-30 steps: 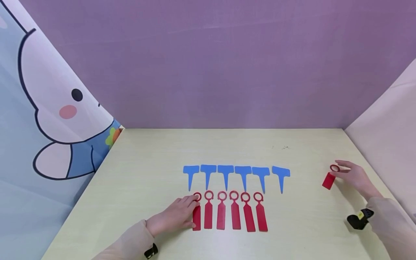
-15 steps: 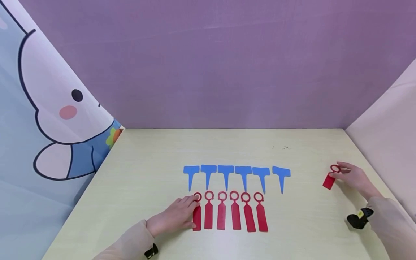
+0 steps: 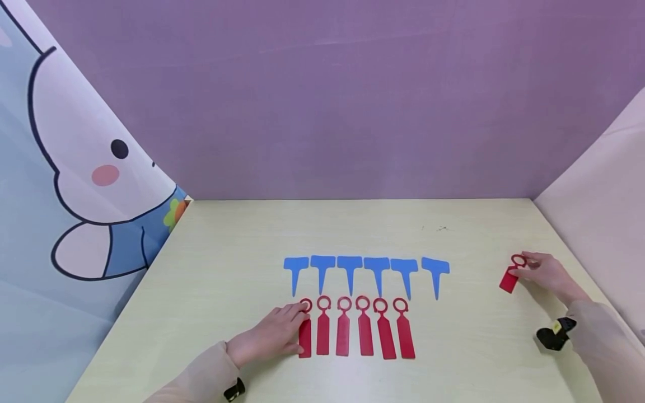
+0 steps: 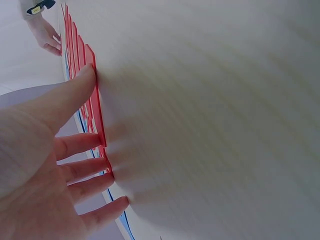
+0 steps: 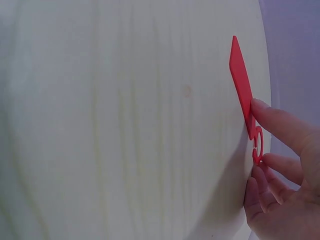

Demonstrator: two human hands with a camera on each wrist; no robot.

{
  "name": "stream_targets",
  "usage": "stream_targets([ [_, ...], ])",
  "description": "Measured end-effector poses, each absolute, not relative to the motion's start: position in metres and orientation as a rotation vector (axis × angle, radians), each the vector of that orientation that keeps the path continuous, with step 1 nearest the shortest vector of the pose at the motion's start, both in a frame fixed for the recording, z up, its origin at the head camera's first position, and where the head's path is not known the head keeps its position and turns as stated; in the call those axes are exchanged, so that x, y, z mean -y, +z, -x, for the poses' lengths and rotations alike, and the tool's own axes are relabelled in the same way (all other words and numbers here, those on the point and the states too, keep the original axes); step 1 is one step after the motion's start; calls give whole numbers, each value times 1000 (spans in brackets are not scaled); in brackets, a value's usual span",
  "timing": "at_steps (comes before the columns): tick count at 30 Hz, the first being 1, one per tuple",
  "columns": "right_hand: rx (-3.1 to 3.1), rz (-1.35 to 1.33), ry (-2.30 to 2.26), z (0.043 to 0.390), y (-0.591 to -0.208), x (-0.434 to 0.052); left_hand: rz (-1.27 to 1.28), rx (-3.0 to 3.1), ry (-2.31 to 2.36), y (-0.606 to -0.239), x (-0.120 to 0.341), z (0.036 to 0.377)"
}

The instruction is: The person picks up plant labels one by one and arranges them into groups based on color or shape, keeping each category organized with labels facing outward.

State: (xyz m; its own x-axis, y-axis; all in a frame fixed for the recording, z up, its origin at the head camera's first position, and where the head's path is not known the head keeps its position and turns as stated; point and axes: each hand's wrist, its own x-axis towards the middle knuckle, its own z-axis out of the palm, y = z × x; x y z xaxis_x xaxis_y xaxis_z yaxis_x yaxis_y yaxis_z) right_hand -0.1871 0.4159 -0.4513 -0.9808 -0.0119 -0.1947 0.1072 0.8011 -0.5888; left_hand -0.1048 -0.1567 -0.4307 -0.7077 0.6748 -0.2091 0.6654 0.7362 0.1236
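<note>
The right hand [image 3: 546,274] pinches a red tag [image 3: 511,275] at 3 o'clock on the bench [image 3: 227,268]; the left hand [image 3: 274,334], fingers spread, rests on the leftmost tag [image 3: 304,336].

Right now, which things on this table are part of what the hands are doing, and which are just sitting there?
In hand:
- loose red tag, pinched at its ring by the right hand
- row of six red tags, left hand resting on the leftmost

Lying about:
- six blue T-shaped markers
- table
- cartoon curtain
</note>
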Motion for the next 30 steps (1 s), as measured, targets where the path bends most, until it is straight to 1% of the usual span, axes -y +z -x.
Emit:
stream_targets([
  [5,-2822,-53,-902,188,-451,-416,-1047,-2694,57,-430,157,103],
  [14,-2797,-114,-958,188,-454,-415,-1043,-2697,51,-431,158,103],
  [24,-2753,-130,-1155,188,-457,-416,-1051,-2700,51,-430,158,104],
  [30,-2729,-131,-1187,187,-458,-417,-1058,-2701,54,-432,158,104],
])
